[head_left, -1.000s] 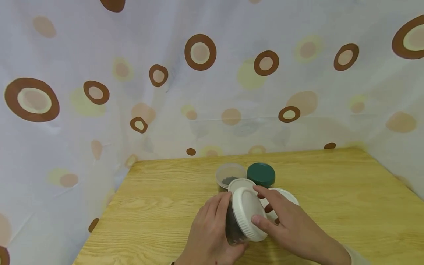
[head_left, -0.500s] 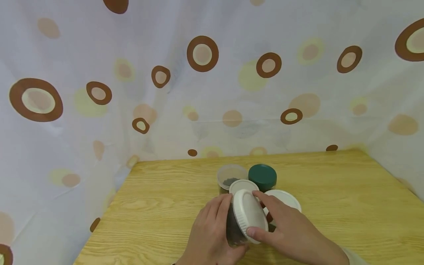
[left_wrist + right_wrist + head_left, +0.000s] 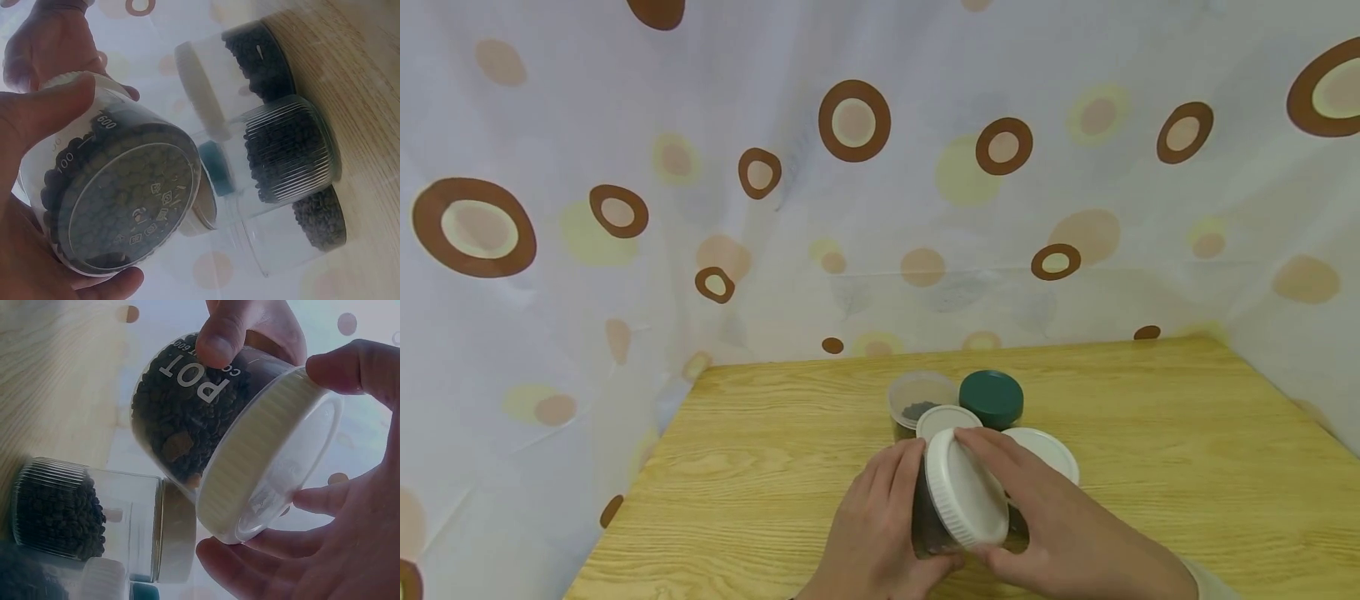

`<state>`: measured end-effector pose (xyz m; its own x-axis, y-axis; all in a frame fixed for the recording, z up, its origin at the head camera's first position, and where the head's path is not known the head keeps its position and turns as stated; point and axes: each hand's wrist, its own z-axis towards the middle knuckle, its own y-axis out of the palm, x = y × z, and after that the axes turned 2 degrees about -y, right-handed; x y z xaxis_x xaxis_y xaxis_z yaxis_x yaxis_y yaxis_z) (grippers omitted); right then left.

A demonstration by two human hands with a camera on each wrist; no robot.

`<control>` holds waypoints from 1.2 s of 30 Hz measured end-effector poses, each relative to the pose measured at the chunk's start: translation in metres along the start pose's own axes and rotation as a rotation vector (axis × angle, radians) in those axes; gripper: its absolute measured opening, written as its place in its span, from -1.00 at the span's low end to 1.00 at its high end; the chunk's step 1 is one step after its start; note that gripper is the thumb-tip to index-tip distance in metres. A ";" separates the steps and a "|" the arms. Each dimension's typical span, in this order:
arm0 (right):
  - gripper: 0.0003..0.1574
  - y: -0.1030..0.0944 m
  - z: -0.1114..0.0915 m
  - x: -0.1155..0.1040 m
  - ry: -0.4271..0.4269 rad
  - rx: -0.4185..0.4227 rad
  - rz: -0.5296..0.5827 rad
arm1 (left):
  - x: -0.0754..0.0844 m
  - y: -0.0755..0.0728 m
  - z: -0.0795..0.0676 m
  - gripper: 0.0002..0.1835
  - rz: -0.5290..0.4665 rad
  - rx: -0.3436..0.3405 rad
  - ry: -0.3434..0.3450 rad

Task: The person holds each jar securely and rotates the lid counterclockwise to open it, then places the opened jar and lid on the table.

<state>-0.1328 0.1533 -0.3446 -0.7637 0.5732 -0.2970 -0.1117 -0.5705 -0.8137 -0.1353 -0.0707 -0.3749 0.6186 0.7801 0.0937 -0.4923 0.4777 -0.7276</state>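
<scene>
My left hand (image 3: 876,517) grips a clear plastic jar (image 3: 928,521) of dark, bean-like pieces, tilted above the table with its lid facing right. White print, "POT" among it, shows on the jar wall (image 3: 200,381) in the right wrist view. The left wrist view looks at the jar's base (image 3: 131,200). A white ribbed lid (image 3: 966,496) covers the jar's mouth. My right hand (image 3: 1052,517) holds this lid by its rim, with the thumb (image 3: 337,372) on one edge and fingers on the opposite one. The right palm stands off the lid's face.
Behind the hands are a see-through tub (image 3: 922,390) with dark contents, a jar with a green lid (image 3: 992,396), a jar with a smaller white lid (image 3: 947,418) and another wide white lid (image 3: 1048,454). They stand close together on the wooden table (image 3: 760,467). A patterned curtain (image 3: 880,208) hangs behind.
My right hand's fingers and thumb have shifted round the lid's rim, the fingertips now farther left and the thumb lower. The left hand keeps the jar nearly still.
</scene>
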 end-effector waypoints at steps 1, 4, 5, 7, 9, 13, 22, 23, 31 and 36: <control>0.23 0.000 0.000 0.000 -0.005 -0.003 0.003 | 0.000 0.000 0.000 0.21 0.002 -0.005 -0.001; 0.22 -0.001 -0.001 0.001 -0.006 -0.010 0.002 | 0.000 0.000 0.000 0.21 0.004 -0.013 0.003; 0.22 -0.002 -0.002 0.001 -0.007 -0.011 0.003 | 0.000 0.000 0.000 0.22 0.002 -0.016 0.004; 0.23 -0.002 -0.002 0.001 0.002 -0.013 0.019 | 0.000 0.000 -0.001 0.22 -0.009 -0.022 0.005; 0.26 -0.002 -0.003 0.001 0.008 -0.010 0.022 | 0.000 0.001 -0.001 0.23 -0.018 -0.027 0.006; 0.27 -0.002 -0.003 0.002 0.009 -0.013 0.029 | 0.000 0.001 -0.001 0.22 -0.019 -0.022 0.008; 0.14 -0.006 -0.004 0.002 0.049 -0.023 0.035 | 0.002 -0.002 0.000 0.13 -0.021 -0.020 -0.024; 0.10 -0.007 -0.003 0.002 0.071 -0.012 0.038 | 0.003 -0.002 0.001 0.12 -0.023 -0.017 -0.025; -0.21 -0.007 0.002 0.000 0.390 -0.099 0.183 | 0.005 -0.003 0.002 0.10 -0.020 -0.023 -0.045; -0.15 -0.005 0.002 -0.002 0.446 -0.135 0.149 | 0.006 -0.005 0.003 0.09 -0.002 -0.019 -0.039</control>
<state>-0.1318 0.1541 -0.3388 -0.4148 0.7038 -0.5767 0.0843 -0.6014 -0.7945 -0.1309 -0.0667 -0.3690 0.5948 0.7947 0.1213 -0.4795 0.4718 -0.7399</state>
